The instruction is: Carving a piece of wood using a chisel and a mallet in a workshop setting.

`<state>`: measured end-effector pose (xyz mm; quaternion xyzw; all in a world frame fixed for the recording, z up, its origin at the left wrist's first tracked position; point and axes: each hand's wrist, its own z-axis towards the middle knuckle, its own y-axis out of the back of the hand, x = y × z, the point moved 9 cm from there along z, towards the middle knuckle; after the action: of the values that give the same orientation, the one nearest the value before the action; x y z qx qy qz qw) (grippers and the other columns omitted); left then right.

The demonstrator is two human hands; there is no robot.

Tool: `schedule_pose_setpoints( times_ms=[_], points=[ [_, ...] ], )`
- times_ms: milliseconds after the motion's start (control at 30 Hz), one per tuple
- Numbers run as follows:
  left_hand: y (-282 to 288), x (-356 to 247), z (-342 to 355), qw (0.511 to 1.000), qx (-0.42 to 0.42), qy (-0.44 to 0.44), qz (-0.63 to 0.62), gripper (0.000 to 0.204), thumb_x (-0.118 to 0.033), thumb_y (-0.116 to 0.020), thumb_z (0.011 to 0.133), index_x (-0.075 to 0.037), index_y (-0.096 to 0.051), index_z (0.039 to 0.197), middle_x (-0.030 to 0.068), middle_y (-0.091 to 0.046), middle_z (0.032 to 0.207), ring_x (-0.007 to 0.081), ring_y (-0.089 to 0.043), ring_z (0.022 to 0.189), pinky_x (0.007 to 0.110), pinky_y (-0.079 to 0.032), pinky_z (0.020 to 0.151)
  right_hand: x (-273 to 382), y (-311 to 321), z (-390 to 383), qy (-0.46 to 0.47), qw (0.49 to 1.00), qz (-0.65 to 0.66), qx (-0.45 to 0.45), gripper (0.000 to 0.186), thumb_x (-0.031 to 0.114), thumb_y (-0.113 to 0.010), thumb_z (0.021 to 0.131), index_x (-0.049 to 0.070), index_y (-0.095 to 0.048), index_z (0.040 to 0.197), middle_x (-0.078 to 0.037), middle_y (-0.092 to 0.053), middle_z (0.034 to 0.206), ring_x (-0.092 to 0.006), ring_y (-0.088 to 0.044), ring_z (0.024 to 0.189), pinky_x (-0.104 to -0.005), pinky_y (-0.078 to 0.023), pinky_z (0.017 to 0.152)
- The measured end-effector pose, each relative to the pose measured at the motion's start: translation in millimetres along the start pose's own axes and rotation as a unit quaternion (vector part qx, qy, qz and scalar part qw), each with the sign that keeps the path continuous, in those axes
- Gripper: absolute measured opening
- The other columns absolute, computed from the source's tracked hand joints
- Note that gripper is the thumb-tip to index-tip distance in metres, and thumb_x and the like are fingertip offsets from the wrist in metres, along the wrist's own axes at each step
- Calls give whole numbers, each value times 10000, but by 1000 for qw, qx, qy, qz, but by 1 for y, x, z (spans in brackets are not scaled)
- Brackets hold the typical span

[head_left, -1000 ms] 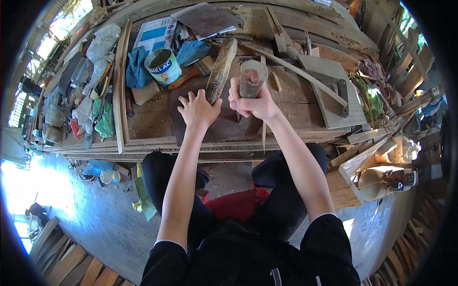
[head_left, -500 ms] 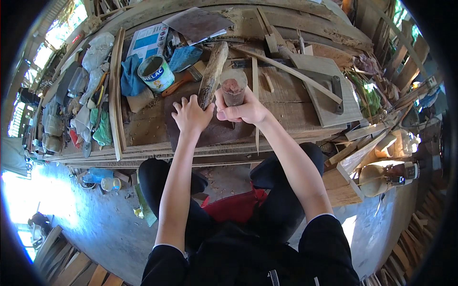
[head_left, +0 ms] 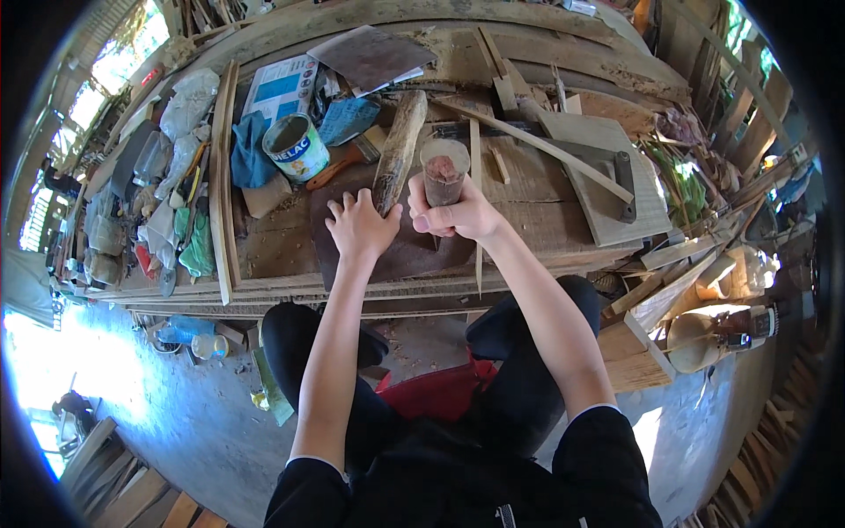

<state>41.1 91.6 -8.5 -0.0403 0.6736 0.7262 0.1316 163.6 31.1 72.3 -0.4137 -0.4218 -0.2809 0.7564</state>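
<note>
My right hand (head_left: pixel 458 212) is wrapped around an upright, brown cylindrical thing (head_left: pixel 444 180). Its wide top has a pale rim and a reddish-brown middle; a thin dark point shows beneath the fist, but I cannot tell its exact kind. My left hand (head_left: pixel 363 225) rests with fingers spread over a dark brown sheet (head_left: pixel 333 251). Its thumb lies against the near end of a long, rough piece of wood (head_left: pixel 402 141), which slants away between the two hands. The palm side of the left hand is hidden.
Left of the wood are a paintbrush (head_left: pixel 339 163), an open paint can (head_left: pixel 296 150) and blue cloth (head_left: pixel 253 150). A thin wood strip (head_left: pixel 537 143) crosses a grey board (head_left: pixel 607 198) on the right. Bags and bottles crowd the bench's left end. A glass jar (head_left: pixel 695 341) stands lower right.
The whole view has shifted slightly. Both hands keep nearly the same places on the bench, and the top of the cylindrical thing leans a little more to the right.
</note>
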Motion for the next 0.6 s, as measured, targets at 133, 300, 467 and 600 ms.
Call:
schedule_pose_setpoints(
  times_ms=[133,300,467,600],
  points=[
    [-2,0,2,1000,4,-9,0,618,-508,-612,788,-42,-539,1187,236,-503,1307,455,-396,1257,551,-362,971,-2,-7,1,-8,1000,-11,25,209,39,-718,674,32,-512,641,-3,-448,504,-74,-392,395,-233,-275,380],
    [1,-2,1,1000,5,-8,-1,599,-487,-622,776,-42,-538,1169,226,-522,1272,443,-415,1238,545,-380,951,-3,-11,2,-4,999,-37,29,210,44,-719,676,30,-513,638,-3,-441,497,-78,-387,393,-234,-273,381],
    [7,-20,4,997,40,-39,62,620,-474,-633,758,-38,-456,1162,217,-522,1186,400,-472,1192,501,-468,867,-4,-4,3,4,1000,0,11,190,49,-695,705,29,-516,641,-11,-450,504,-86,-392,396,-238,-287,393],
    [7,-23,23,989,111,-71,63,598,-482,-618,768,-30,-460,1127,223,-602,1117,386,-620,1014,449,-513,841,-7,-5,6,17,1000,8,19,202,41,-681,714,35,-482,679,-7,-462,559,-80,-414,452,-232,-281,422]
  ],
)
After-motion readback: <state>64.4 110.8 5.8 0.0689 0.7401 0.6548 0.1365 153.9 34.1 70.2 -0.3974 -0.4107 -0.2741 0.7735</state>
